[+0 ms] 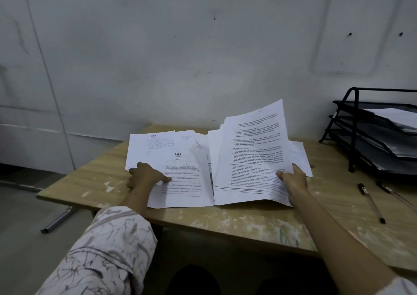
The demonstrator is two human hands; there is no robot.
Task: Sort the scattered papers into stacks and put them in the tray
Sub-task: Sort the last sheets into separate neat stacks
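On the table [237, 222], loose sheets [158, 150] lie to the left and a thicker stack of papers [250, 157] just beside them on the right. The tray rack [352, 136] stands at the far right with papers [397, 116] in its tiers. Two pens [372, 203] lie in front of it.

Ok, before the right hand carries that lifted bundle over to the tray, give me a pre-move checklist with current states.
1. Right hand grips the lifted bundle: ok, thumb on top at the near right corner.
2. Bundle edges squared: not ok, sheets fan out at the near edge.
3. Left hand holds down the left pile: ok, fingers on the page.
4. Black tray has room: cannot tell, its tiers already hold paper and run out of frame.
5. Path to the tray: not ok, loose sheets and two pens lie between.
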